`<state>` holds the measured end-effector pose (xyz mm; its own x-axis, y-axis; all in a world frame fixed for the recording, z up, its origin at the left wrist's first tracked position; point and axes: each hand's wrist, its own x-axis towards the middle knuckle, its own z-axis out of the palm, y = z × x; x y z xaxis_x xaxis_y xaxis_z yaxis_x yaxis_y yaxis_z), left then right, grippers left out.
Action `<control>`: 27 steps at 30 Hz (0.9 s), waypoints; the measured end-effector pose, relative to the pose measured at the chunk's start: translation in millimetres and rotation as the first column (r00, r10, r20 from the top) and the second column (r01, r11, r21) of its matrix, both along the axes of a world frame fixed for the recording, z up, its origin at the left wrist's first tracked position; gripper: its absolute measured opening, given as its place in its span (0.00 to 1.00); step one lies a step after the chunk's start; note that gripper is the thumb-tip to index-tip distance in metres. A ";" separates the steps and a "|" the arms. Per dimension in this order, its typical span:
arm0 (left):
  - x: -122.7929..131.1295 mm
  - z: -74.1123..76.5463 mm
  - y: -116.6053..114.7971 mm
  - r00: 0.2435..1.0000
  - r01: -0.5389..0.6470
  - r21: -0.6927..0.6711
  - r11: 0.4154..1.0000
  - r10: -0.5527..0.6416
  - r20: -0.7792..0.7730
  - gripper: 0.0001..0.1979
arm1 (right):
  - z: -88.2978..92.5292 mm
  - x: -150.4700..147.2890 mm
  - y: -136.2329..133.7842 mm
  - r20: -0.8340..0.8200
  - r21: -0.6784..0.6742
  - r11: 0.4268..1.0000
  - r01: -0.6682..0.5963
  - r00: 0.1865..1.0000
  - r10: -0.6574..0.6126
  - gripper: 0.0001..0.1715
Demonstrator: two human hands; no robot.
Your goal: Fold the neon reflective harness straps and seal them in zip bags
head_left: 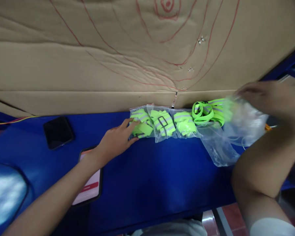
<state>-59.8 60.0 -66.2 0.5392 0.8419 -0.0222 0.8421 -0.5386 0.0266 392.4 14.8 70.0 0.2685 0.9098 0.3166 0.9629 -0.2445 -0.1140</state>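
Note:
Three clear bags of folded neon-green reflective straps lie in a row on the blue table (149,177), against a cardboard wall. My left hand (118,139) rests on the leftmost bag (140,124), fingers stretched out flat. The middle bag (163,123) shows a metal buckle; a third bag (185,124) lies right of it. Loose green straps (207,111) sit further right. My right hand (267,96), blurred by motion, is over a pile of empty clear plastic bags (243,124); its fingers do not show clearly.
A dark phone (57,131) lies at the left on the table. A tablet or card with a red bar (89,186) sits under my left forearm. The cardboard sheet (113,59) with red curved lines stands behind. One empty bag (217,147) spreads toward the table's front.

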 end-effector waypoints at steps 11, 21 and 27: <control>-29.3 60.5 -15.6 0.960 0.084 0.280 0.956 -0.152 0.234 0.08 | -27.7 -134.6 24.8 -0.369 0.241 0.712 -0.659 0.617 0.695 0.27; -11.3 43.5 -21.7 0.938 0.288 0.183 0.940 -0.315 0.146 0.10 | -69.3 -190.8 35.8 -0.855 0.236 0.696 -0.678 0.195 0.480 0.15; -2.5 58.6 -26.7 0.788 0.189 -0.524 0.830 0.190 0.586 0.22 | -76.3 -207.8 23.6 -0.955 0.097 0.454 -0.886 0.046 0.293 0.14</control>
<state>-62.3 33.3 -7.6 0.5970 0.7900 -0.1395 0.5461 -0.2729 0.7920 184.6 38.5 -6.3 -0.6471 0.7583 -0.0790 0.2076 0.0756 -0.9753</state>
